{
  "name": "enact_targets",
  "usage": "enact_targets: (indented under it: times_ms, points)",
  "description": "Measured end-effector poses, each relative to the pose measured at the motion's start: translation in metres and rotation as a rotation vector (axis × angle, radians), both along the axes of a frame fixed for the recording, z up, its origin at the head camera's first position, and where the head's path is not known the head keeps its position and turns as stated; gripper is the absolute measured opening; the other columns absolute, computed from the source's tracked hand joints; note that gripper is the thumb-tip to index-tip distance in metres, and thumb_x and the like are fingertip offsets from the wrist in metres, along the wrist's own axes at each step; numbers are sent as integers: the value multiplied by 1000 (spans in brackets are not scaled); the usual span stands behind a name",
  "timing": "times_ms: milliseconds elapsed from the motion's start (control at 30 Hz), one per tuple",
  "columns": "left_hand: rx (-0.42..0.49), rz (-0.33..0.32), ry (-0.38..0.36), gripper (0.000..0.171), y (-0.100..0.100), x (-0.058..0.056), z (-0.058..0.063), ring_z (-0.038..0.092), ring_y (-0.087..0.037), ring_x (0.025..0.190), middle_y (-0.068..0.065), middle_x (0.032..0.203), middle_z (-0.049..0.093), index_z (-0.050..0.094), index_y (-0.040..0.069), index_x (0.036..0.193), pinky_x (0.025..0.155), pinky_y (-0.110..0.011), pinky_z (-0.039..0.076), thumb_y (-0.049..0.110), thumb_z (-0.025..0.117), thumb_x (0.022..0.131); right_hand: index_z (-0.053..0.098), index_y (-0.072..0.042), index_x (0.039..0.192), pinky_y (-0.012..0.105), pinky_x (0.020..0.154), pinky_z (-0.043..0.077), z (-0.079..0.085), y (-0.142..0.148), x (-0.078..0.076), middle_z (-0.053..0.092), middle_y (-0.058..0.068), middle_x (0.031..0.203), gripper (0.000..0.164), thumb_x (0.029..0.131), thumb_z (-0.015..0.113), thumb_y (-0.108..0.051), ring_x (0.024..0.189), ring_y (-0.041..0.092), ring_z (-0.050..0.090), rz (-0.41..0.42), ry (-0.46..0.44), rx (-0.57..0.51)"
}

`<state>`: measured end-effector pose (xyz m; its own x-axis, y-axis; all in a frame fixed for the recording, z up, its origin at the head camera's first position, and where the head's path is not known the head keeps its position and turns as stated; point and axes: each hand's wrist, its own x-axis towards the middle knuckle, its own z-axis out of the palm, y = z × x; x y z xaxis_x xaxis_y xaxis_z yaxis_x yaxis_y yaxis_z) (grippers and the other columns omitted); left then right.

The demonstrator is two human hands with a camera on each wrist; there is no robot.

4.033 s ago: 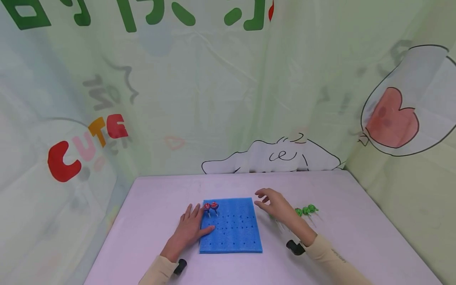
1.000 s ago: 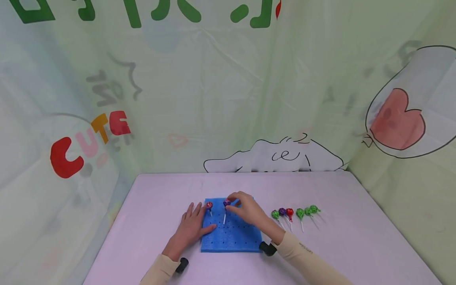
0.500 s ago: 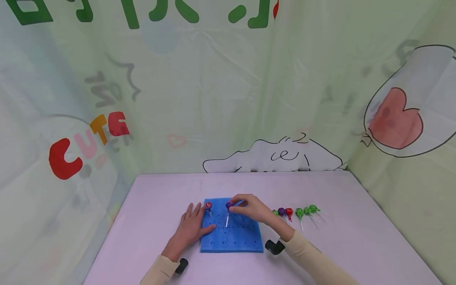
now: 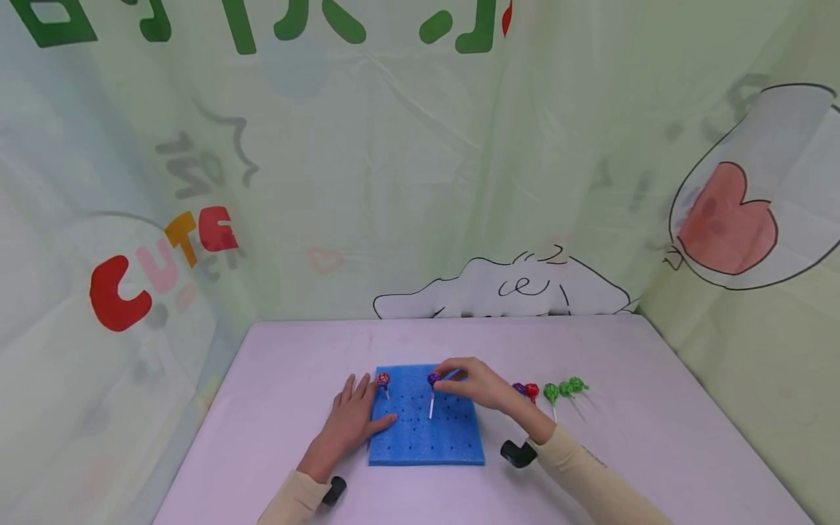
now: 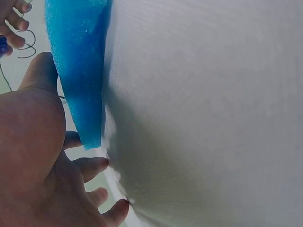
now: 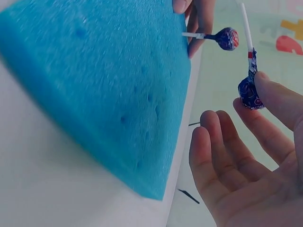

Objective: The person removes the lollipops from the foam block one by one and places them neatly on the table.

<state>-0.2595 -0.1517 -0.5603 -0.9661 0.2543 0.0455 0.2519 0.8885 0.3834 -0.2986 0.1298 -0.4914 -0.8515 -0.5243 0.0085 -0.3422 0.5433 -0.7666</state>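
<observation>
A flat blue foam board (image 4: 426,445) with rows of small holes lies on the table. My left hand (image 4: 348,419) rests along its left edge, thumb on top and fingers spread. In the board's upper left corner stands a red and blue wrapped lollipop (image 4: 383,379), its stick in the foam. My right hand (image 4: 475,383) pinches a second lollipop (image 4: 434,378) by its wrapped head between thumb and forefinger, white stick pointing down. The right wrist view shows this held lollipop (image 6: 249,92) apart from the foam, with the other fingers loosely extended.
To the right of the board lie more lollipops: a purple one (image 4: 519,388), a red one (image 4: 531,391) and green ones (image 4: 550,392), partly behind my right forearm. A printed curtain (image 4: 420,182) encloses the pale table (image 4: 295,379) at the back and sides.
Earlier two lollipops stood in the board and my right hand was empty. One of them came out in my right hand, which has since moved it rightward over the board. My left hand stayed put.
</observation>
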Motion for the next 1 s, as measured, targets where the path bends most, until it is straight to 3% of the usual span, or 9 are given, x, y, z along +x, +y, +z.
enact_targets:
  times_ms: [433, 1000]
  points:
    - [6, -12, 20, 86, -1, 0, -1, 23, -49, 150, -24, 159, 35, 39, 1, 152, 116, -67, 28, 59, 62, 92, 69, -11, 123, 36, 85, 59, 7, 25, -6, 70, 9, 117, 32, 98, 66, -31, 105, 27, 65, 15, -1, 25]
    - [-3, -11, 23, 87, -1, -1, -5, 22, -50, 150, -24, 160, 34, 38, 1, 152, 116, -67, 28, 60, 62, 92, 68, -7, 122, 25, 81, 55, 13, 64, -3, 70, 10, 115, 32, 99, 64, -29, 104, 28, 65, 9, 14, 99]
